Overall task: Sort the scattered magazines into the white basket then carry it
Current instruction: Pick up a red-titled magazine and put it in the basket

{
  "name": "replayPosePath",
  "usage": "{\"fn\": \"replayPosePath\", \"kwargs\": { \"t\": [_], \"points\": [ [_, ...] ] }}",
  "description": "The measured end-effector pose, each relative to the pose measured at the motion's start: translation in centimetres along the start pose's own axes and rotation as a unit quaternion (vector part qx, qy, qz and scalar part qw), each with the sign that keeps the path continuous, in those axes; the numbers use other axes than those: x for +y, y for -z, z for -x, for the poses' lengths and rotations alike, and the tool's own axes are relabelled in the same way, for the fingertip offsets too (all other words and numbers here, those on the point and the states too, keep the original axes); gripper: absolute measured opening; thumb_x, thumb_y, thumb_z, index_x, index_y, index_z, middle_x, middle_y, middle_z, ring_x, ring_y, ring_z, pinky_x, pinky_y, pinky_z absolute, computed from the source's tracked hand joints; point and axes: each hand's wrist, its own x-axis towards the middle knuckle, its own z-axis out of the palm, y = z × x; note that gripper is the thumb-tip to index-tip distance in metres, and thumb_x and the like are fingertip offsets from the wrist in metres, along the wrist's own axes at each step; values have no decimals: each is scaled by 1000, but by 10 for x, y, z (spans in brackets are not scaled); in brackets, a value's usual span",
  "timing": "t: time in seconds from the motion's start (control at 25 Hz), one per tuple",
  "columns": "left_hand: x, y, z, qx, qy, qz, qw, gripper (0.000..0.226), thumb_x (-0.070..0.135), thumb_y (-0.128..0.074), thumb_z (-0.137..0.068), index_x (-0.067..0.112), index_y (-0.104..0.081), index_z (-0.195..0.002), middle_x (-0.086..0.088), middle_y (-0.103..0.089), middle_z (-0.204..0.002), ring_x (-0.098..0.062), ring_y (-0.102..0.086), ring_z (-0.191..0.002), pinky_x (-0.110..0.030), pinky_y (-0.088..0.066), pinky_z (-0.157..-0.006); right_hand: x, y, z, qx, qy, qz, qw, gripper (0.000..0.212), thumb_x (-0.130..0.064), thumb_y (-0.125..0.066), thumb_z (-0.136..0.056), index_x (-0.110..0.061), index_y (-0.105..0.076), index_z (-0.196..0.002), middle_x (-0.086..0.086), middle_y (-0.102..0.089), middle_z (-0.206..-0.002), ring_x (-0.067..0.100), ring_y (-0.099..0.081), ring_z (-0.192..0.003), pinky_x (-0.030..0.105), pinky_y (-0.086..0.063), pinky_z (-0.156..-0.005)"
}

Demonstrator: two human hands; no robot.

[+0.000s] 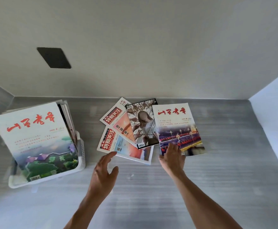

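- Right hand [172,157] lies with fingers laid over the near-left corner of the rightmost magazine [178,128]; whether the thumb pinches beneath, cannot tell.
- Left hand [104,169] is open, fingers spread, index tip touching the near edge of the lowest fanned magazine [126,149].
- Left of the grip: three overlapped magazines flat on the grey table [151,195].
- Far left: white basket [81,151] already holds several upright.
- Estimate: roughly half sorted; four left, carry not yet begun.

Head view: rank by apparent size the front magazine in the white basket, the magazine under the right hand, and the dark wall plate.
1. Front magazine in the basket, though it is nearer the camera.
2. Magazine under the right hand.
3. Dark wall plate.
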Motion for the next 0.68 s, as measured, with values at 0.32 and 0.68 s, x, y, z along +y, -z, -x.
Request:
{"fn": "replayPosePath", "kwargs": {
  "t": [0.32, 0.68],
  "points": [
    [3, -12, 12, 24, 63, 49, 997, 37, -2, -61, -83, 25, -64, -108, 7, -70, -109, -15, -65, -100, -26, -49, -76, 6, 15, -19, -7, 44, 14, 999, 31, -24, -64, -86, -9, -61, -113, 9, -71, -103, 22, -71, -84, 31, -59, -67],
    [76, 2, -20, -180, 265, 274, 907, 58, 63, -69, -72, 38, -47, -120, -4, -63, -119, -25, -65, -100, -36, -56, -76, -48, 58, 96, -86, 170, -251, 949, 15, -23, -62, -69, -26, -66, -83, -17, -63, -61, 0, -56, -55, 9, -37, -47]
  ]
}}
